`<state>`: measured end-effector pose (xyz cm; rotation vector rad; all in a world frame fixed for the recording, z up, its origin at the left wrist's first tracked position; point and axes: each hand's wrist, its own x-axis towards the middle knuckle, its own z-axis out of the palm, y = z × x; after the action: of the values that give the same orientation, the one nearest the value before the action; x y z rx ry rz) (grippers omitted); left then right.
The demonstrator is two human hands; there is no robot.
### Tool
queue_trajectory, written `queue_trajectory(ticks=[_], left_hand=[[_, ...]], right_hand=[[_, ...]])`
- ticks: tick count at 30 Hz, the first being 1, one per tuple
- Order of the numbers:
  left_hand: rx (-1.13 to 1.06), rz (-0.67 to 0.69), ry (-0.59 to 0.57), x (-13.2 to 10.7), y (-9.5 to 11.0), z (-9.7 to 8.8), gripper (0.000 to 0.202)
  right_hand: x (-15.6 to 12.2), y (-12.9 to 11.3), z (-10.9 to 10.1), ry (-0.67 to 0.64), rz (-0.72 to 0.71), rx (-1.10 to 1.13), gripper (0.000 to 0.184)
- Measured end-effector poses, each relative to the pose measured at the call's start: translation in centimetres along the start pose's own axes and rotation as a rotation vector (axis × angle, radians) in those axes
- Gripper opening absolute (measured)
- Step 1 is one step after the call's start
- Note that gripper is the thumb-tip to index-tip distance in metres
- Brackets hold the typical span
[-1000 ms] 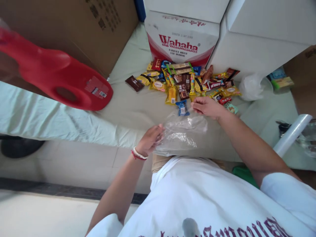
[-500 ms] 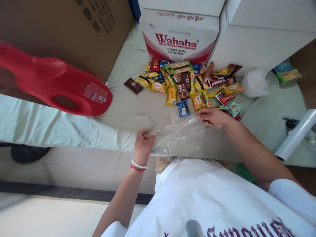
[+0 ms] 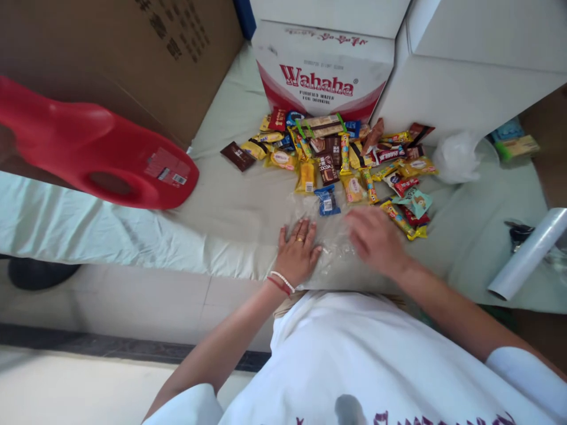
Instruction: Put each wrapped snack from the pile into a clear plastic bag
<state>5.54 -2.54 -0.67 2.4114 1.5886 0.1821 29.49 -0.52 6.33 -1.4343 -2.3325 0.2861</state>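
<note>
My left hand lies palm down with its fingers spread, at the left side of a clear plastic sheet or bag. The plastic rests on the pale green cloth near the front edge. Over its right side is my right hand, blurred by motion, so its fingers are hard to make out. Just beyond the plastic sits a small blue snack packet. Behind it spreads a pile of wrapped snacks, among them a brown cocoa packet and a yellow packet. A long yellow wrapper lies beside my right hand.
A Wahaba-style white and red carton marked Wahaha stands behind the snacks. On the left are a red plastic jug and a brown cardboard box. At right lie a white crumpled bag and a clear film roll.
My left hand has let go of the plastic's edge, moved right and flattened onto it. The plastic has dropped flat, and my right hand has moved slightly nearer my body, uncovering a yellow wrapper.
</note>
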Motion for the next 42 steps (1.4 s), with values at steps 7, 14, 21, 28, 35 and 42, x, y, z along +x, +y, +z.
queue_trajectory(ticks=[7,14,21,28,35,42], left_hand=[[0.038,-0.051,-0.021,-1.5,-1.9,-0.8,0.07],[0.028,-0.055,-0.029,-2.7,-1.3,-0.7,0.071],[0.059,-0.158,0.026,-2.9,-1.7,-0.8,0.067],[0.031,-0.176,0.066,-1.4,-3.2,-1.1,0.059],[0.079,-0.169,0.028,-1.5,-3.3,-0.8,0.061],[0.065,-0.177,0.023,-1.4,-3.3,-0.9,0.061]], right_hand=[[-11.7,0.8,2.6,-0.342,0.044,0.138,0.049],[0.8,3.6,-2.2,-0.201,0.358,0.088,0.042],[16.3,0.3,3.7,-0.569,0.464,-0.19,0.056],[15.3,5.2,1.8,-0.585,0.468,-0.124,0.053],[18.0,3.4,5.3,-0.299,0.557,-0.231,0.059],[19.2,5.1,5.6,-0.077,0.688,-0.181,0.045]])
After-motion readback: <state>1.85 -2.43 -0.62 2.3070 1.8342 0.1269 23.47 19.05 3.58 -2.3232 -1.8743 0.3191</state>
